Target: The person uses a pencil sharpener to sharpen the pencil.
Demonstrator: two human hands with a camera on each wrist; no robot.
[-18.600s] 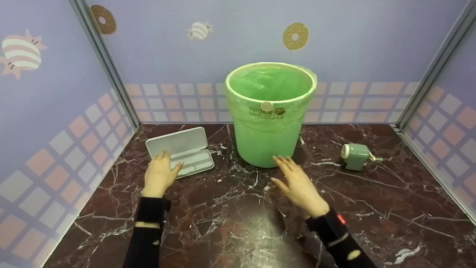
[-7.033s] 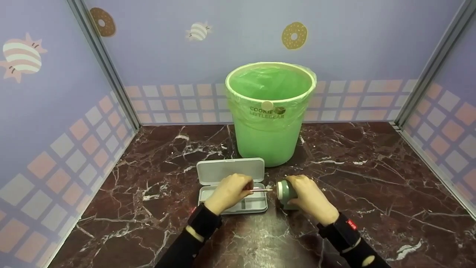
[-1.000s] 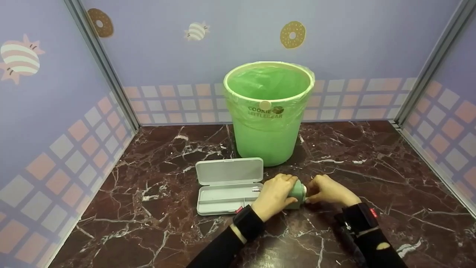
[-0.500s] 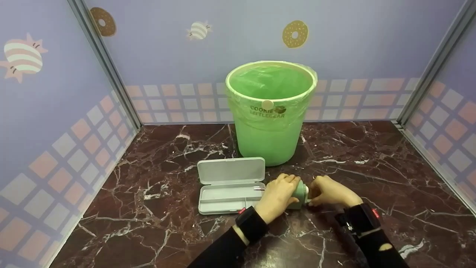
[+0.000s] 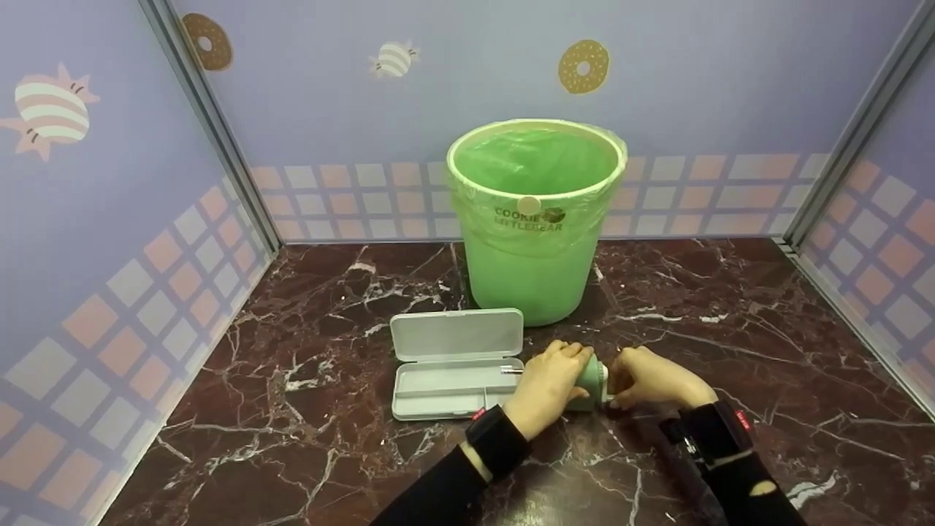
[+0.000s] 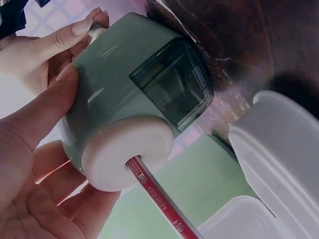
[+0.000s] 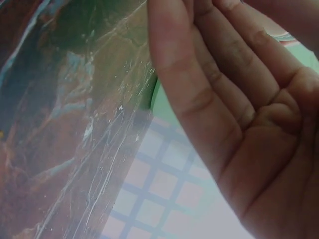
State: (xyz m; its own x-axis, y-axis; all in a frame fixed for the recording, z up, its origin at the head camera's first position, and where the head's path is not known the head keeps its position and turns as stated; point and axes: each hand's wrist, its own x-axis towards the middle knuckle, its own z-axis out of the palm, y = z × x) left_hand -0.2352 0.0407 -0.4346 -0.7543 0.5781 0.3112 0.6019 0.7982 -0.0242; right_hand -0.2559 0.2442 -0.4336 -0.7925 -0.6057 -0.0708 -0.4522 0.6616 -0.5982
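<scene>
My left hand grips a green hand-crank pencil sharpener low over the table, fingers on top and thumb on the near side. In the left wrist view, a red HB pencil sticks out of the hole in the sharpener's white front disc. The pencil's tip is hidden inside. At the far end, my right hand pinches the small crank handle between thumb and fingers. The right wrist view shows curled fingers, with the crank out of sight.
Just left of the hands lies an open grey-white pencil case, its lid raised and its tray divided. Behind it stands a green bin with a clear liner. Patterned panels enclose the dark marble table.
The pencil case and sharpener moved to the front middle. My left hand switched from pencil to sharpener, my right from sharpener body to crank; the pencil went in. Over the last second, barely any change.
</scene>
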